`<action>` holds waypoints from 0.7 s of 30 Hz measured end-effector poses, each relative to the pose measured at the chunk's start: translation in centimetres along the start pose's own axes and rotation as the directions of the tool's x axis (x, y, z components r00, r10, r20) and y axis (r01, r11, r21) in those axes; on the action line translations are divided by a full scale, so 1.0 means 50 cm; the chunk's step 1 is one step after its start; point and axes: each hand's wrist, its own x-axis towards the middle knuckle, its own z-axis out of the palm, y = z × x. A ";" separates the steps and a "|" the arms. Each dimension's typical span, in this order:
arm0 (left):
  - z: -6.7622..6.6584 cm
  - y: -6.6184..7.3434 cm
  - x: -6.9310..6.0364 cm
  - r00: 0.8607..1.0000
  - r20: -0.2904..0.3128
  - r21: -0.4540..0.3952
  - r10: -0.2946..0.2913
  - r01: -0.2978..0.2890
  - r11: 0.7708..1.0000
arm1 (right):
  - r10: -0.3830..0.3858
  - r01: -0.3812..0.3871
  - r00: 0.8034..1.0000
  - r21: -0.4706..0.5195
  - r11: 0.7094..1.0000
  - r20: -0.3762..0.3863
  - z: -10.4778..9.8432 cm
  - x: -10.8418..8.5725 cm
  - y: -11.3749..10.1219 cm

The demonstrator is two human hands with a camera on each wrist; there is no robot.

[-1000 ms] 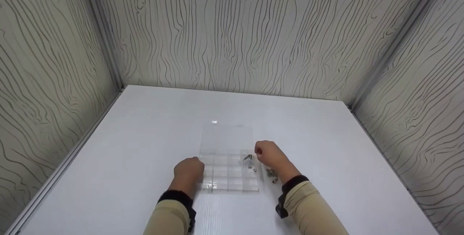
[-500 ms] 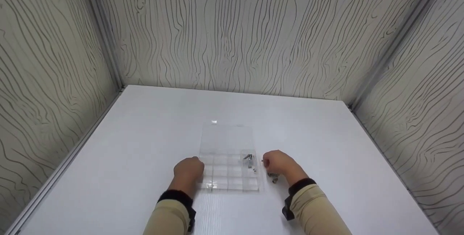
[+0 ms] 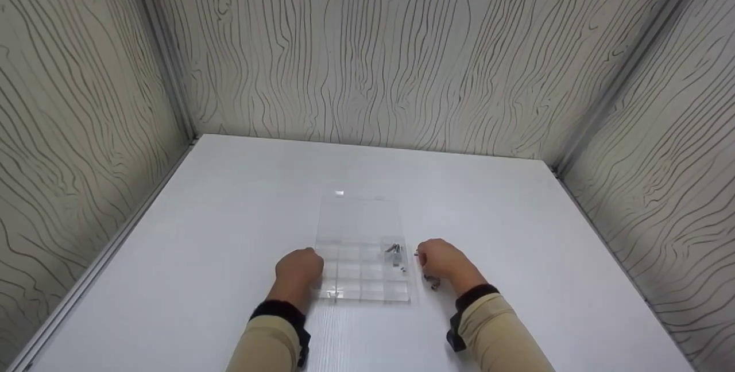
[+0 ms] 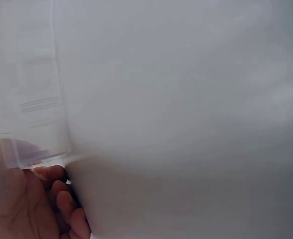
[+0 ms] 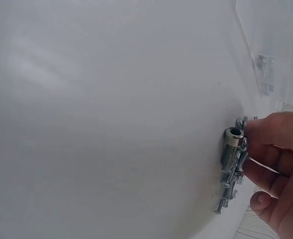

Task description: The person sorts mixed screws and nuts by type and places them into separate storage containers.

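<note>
A clear compartment box [image 3: 372, 273] lies with its lid [image 3: 359, 217] folded back behind it. My left hand [image 3: 300, 268] grips its left side; in the left wrist view the fingers [image 4: 61, 191] curl at the box's corner [image 4: 37, 154]. Metal screws [image 3: 393, 248] and smaller pieces lie in compartments on the right. Beside the box, my right hand [image 3: 445, 258] is over a small pile of hardware [image 3: 432, 282]. The right wrist view shows screws and a sleeve-like metal part [image 5: 233, 139] by the right hand [image 5: 280, 159], whose thumb and finger pinch a small metal piece, mostly hidden.
The box stands near the middle of a white table [image 3: 229, 200]. Wood-patterned panels [image 3: 356, 50] enclose the table at the back and both sides, with grey posts [image 3: 163, 50] at the back corners.
My right hand has moved from the box's right edge outward and a little nearer me, over the hardware pile, and has barely moved since. The left hand and the box have stayed put.
</note>
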 end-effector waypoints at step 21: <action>-0.002 -0.006 -0.004 0.999 -0.021 -0.005 0.034 -0.034 0.999 | -0.161 0.181 0.971 0.102 0.978 -0.177 -0.034 0.036 -0.074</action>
